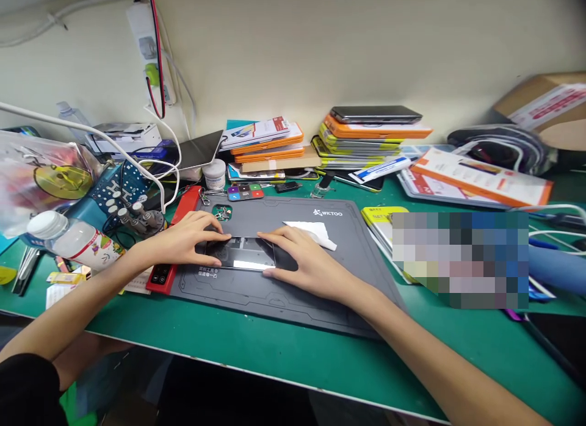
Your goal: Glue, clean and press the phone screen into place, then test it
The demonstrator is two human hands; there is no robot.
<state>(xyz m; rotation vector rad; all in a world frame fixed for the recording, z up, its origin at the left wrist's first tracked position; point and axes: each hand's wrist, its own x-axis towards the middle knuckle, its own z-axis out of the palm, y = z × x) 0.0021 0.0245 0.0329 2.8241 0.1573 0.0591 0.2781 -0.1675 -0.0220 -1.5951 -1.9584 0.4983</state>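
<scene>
Glossy dark rectangular glass panel (245, 254), pinched at both ends

My left hand (195, 240) grips the left end: thumb on the near long edge, index finger on the far one. My right hand (297, 255) grips the right end likewise. Panel sits over the left half of a dark grey printed work mat (339, 279) on a green tabletop (274, 359); can't tell if it's flat down or slightly raised. Crumpled white tissue (320, 235) on the mat, just beyond my right hand. Long red device with black buttons (161, 279) along the mat's left edge. Tilted clear plastic bottle with white cap (77, 240) near my left forearm.
</scene>
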